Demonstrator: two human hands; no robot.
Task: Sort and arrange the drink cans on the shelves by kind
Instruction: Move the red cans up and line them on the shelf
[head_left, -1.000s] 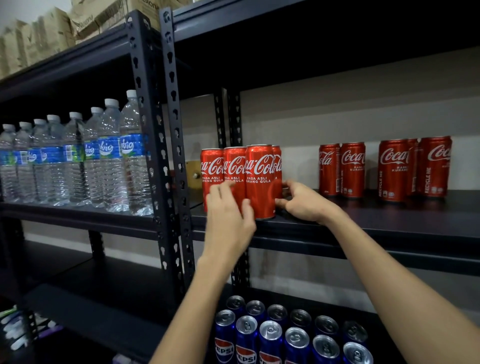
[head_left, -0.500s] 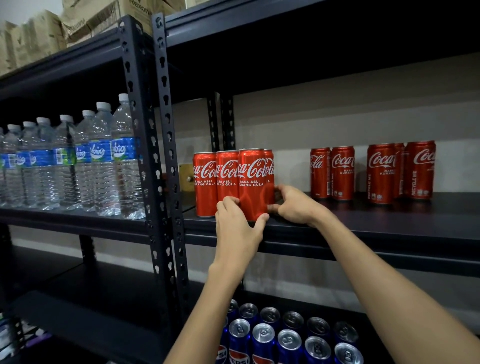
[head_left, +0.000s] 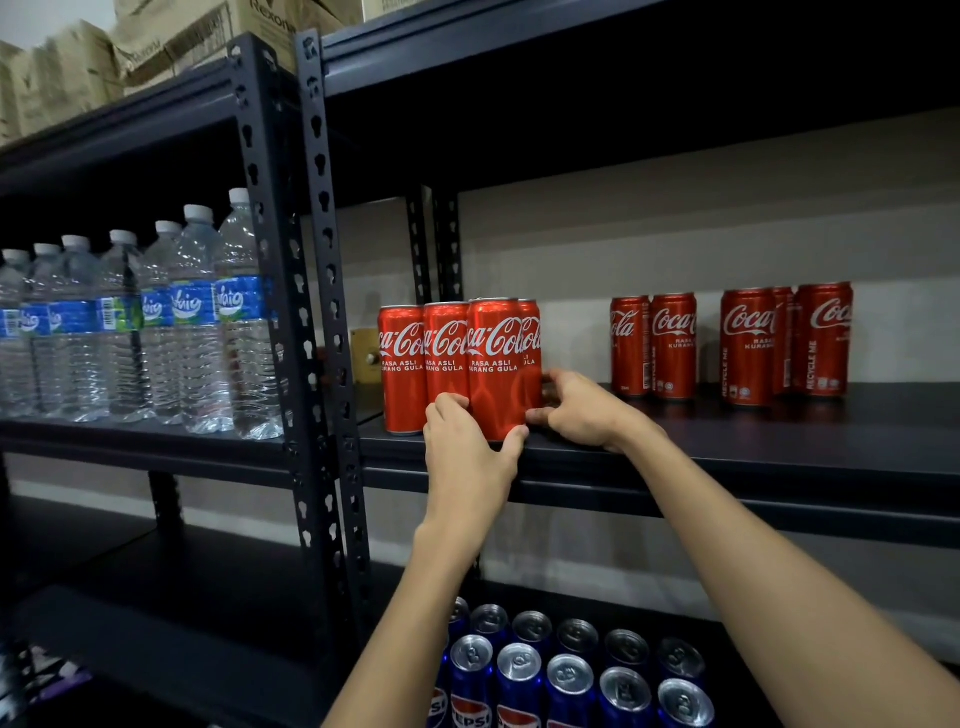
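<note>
Both hands are gripping the front cola can (head_left: 493, 364) low down. The left hand (head_left: 467, 457) is cupping its base, and the right hand (head_left: 582, 410) is pinching its right side.

Dark metal shelf (head_left: 779, 441) at mid-frame carries upright red Coca-Cola cans (head_left: 457, 364); lower shelf (head_left: 769, 639) at bottom centre holds blue Pepsi cans (head_left: 566, 675).

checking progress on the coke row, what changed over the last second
The left hand slid down the front Coke can to its base. The right hand stayed at the cluster's right side. The cluster, the loose Coke cans and the Pepsi cans kept their places.
</note>
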